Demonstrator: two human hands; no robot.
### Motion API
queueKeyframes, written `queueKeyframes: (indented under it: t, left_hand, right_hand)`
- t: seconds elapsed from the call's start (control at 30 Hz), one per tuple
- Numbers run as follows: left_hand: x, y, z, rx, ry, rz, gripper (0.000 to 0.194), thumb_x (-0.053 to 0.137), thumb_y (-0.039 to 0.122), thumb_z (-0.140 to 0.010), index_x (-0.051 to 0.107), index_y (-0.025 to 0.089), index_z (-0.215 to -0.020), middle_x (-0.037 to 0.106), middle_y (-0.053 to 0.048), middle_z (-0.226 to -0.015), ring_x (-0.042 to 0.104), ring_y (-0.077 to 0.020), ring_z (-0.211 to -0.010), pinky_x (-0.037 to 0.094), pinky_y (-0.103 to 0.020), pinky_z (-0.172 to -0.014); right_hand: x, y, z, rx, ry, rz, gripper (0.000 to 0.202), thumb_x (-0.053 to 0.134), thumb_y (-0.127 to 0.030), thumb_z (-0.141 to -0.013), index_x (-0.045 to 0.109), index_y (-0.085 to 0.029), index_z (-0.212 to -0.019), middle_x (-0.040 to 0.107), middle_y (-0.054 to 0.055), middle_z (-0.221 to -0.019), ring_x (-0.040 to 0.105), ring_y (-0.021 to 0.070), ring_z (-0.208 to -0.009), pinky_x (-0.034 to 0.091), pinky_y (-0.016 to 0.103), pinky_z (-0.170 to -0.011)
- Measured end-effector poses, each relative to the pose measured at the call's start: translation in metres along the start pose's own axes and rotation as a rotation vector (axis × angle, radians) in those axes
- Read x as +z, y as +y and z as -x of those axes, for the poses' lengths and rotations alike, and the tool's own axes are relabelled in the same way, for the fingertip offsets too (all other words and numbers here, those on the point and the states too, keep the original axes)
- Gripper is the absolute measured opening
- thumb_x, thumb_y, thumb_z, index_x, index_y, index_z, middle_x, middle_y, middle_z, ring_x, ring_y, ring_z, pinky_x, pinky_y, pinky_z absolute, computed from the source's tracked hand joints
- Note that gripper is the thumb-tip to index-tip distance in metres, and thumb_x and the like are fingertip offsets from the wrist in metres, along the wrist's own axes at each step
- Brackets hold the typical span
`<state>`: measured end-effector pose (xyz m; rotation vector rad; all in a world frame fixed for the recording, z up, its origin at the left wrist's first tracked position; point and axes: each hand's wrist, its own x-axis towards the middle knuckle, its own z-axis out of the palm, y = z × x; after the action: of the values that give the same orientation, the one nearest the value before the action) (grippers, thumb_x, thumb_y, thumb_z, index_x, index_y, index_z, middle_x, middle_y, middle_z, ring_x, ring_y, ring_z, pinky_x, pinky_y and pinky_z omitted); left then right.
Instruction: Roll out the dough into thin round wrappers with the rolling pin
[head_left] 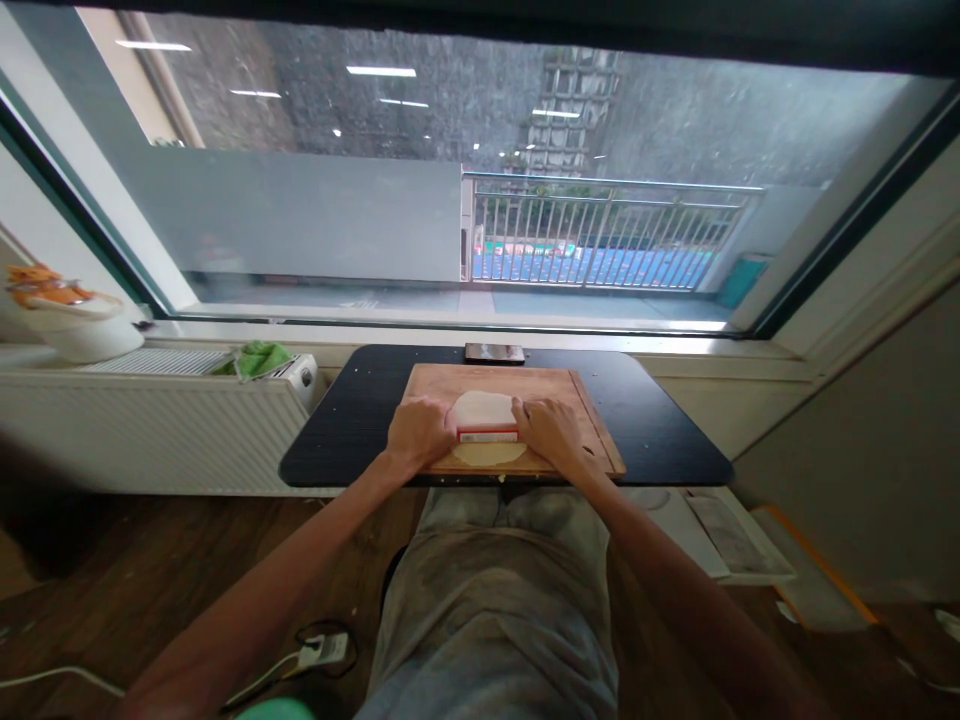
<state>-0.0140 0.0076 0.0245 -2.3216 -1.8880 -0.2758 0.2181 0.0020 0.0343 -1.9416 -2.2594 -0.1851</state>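
- No words, brands or numbers can be read anywhere.
- Pale bar with red edging, held between the left hand and the right hand: its white, red-bordered strip seems to carry fine marks, too small to make out.
- Long bright-blue panel outdoors, behind the silvery metal railing: patches of red, pink and white run along its upper part; whether they are lettering cannot be told.
- Ribbed white metal radiator: the dark spot on its end is illegible.
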Motion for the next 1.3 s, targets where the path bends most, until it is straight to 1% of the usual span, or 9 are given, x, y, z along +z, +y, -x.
queueKeyframes:
  t: [0.17,0.37,0.57,0.73,0.83,0.93,1.1,1.2,1.3]
  left_hand:
    - [-0.004,0.001,0.014,-0.012,-0.046,0.005,0.049,0.041,0.031,-0.103,0.086,0.013,-0.101,0.082,-0.02,-0.104,0.079,-0.0319,-0.092,0.056,-0.038,-0.078]
    - [0.0,0.0,0.003,-0.007,-0.002,-0.02,0.05,0.04,0.03,-0.102,0.086,0.012,-0.098,0.082,-0.021,-0.103,0.079,-0.0335,-0.094,0.056,-0.039,-0.078]
    - [0.004,-0.002,-0.022,-0.008,0.021,-0.009,0.05,0.04,0.029,-0.102,0.087,0.011,-0.099,0.082,-0.022,-0.106,0.08,-0.0335,-0.096,0.057,-0.038,-0.079]
    - [0.01,-0.005,-0.052,-0.027,0.022,0.022,0.05,0.044,0.032,-0.104,0.088,0.01,-0.101,0.082,-0.023,-0.105,0.08,-0.0336,-0.097,0.058,-0.038,-0.083]
    - [0.016,-0.007,-0.07,-0.046,0.042,0.04,0.048,0.046,0.032,-0.103,0.088,0.009,-0.101,0.082,-0.024,-0.102,0.08,-0.0332,-0.096,0.058,-0.038,-0.084]
    - [0.019,-0.009,-0.084,-0.062,0.057,0.058,0.045,0.05,0.034,-0.1,0.089,0.01,-0.1,0.082,-0.024,-0.102,0.08,-0.0338,-0.097,0.058,-0.039,-0.084]
    - [0.022,-0.012,-0.087,-0.009,0.073,0.034,0.049,0.043,0.03,-0.102,0.088,0.01,-0.099,0.083,-0.023,-0.102,0.08,-0.0335,-0.094,0.058,-0.041,-0.085]
    - [0.019,-0.012,-0.079,0.017,0.066,0.012,0.049,0.043,0.029,-0.102,0.088,0.01,-0.099,0.083,-0.023,-0.104,0.08,-0.0331,-0.096,0.058,-0.041,-0.086]
    - [0.016,-0.009,-0.066,0.008,0.038,0.008,0.05,0.042,0.031,-0.102,0.088,0.01,-0.098,0.083,-0.022,-0.103,0.079,-0.0327,-0.095,0.057,-0.04,-0.083]
  right_hand:
    - [0.003,-0.004,0.012,0.025,0.005,-0.016,0.06,0.033,-0.039,-0.118,0.088,-0.017,-0.105,0.085,0.016,-0.108,0.08,0.0249,-0.101,0.05,0.029,-0.084]
    - [0.0,-0.002,-0.002,0.02,0.013,-0.018,0.061,0.034,-0.038,-0.117,0.087,-0.013,-0.105,0.084,0.018,-0.109,0.08,0.0265,-0.101,0.051,0.03,-0.088]
    - [0.0,0.003,-0.025,0.009,0.012,0.004,0.062,0.031,-0.036,-0.117,0.086,-0.011,-0.107,0.084,0.02,-0.11,0.08,0.0273,-0.102,0.051,0.03,-0.086]
    - [0.002,0.01,-0.055,-0.061,-0.019,0.065,0.051,0.036,-0.03,-0.115,0.082,-0.012,-0.123,0.083,0.02,-0.117,0.08,0.0262,-0.105,0.05,0.028,-0.087]
    - [0.009,0.014,-0.075,-0.039,-0.016,0.071,0.054,0.033,-0.031,-0.115,0.083,-0.012,-0.119,0.082,0.021,-0.119,0.079,0.026,-0.106,0.051,0.028,-0.089]
    - [0.016,0.016,-0.087,0.012,0.002,0.066,0.06,0.03,-0.036,-0.116,0.084,-0.012,-0.113,0.082,0.022,-0.116,0.079,0.0276,-0.108,0.051,0.029,-0.091]
    - [0.021,0.017,-0.081,-0.004,0.023,0.039,0.056,0.033,-0.034,-0.116,0.086,-0.015,-0.113,0.083,0.021,-0.116,0.08,0.0291,-0.105,0.051,0.03,-0.088]
    - [0.018,0.016,-0.071,0.001,0.038,0.011,0.056,0.033,-0.034,-0.116,0.086,-0.014,-0.111,0.083,0.021,-0.116,0.08,0.0267,-0.103,0.05,0.028,-0.087]
    - [0.013,0.014,-0.061,-0.013,0.038,-0.009,0.058,0.033,-0.036,-0.116,0.085,-0.012,-0.11,0.083,0.021,-0.112,0.08,0.0248,-0.102,0.049,0.027,-0.085]
